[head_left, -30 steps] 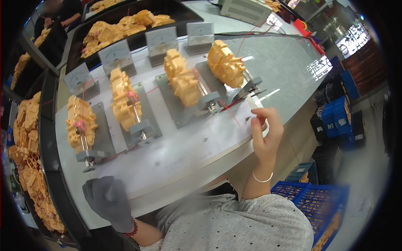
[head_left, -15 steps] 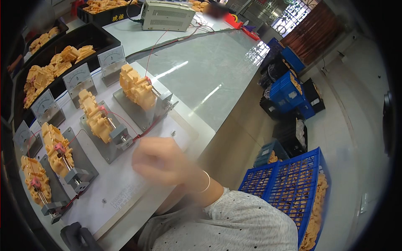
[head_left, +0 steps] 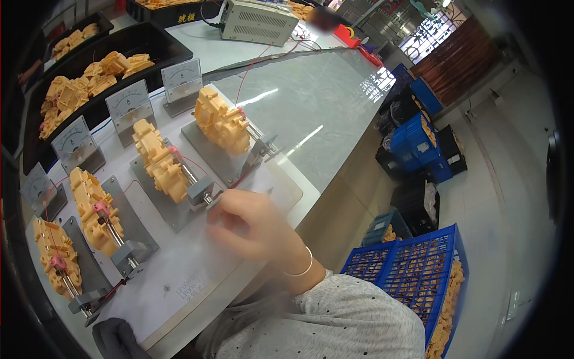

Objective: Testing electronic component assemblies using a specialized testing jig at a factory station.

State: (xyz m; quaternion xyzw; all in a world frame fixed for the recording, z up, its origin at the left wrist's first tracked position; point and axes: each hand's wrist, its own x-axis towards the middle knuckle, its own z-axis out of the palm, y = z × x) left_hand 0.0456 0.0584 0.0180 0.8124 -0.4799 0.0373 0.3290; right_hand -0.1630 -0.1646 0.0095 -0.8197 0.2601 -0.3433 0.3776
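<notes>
My right hand (head_left: 257, 224) is above the white board (head_left: 179, 263), somewhat blurred, with fingers curved and thumb apart. Nothing shows between them. Its index finger is beside the metal rod end of a fixture (head_left: 200, 191); contact is unclear. That fixture carries a yellow plastic gearbox housing (head_left: 160, 160) with a red wire. More such housings sit on neighbouring grey fixtures: one at the far right (head_left: 222, 121), one at the left (head_left: 95, 209), one at the near left (head_left: 57, 257). At the lower left edge lies a dark grey glove-like shape (head_left: 116, 339), perhaps my gloved left hand; its fingers are unclear.
Behind the fixtures stand several dial meters (head_left: 128, 107) and a black bin (head_left: 173, 45) of yellow housings. A power supply box (head_left: 257, 23) is at the back. Blue crates (head_left: 412, 269) with yellow parts stand on the floor at right.
My right hand has moved slightly right, relative to the picture, and nearer the rod end; its thumb and index finger are further apart. The whole view has shifted, moving the bench rightward.
</notes>
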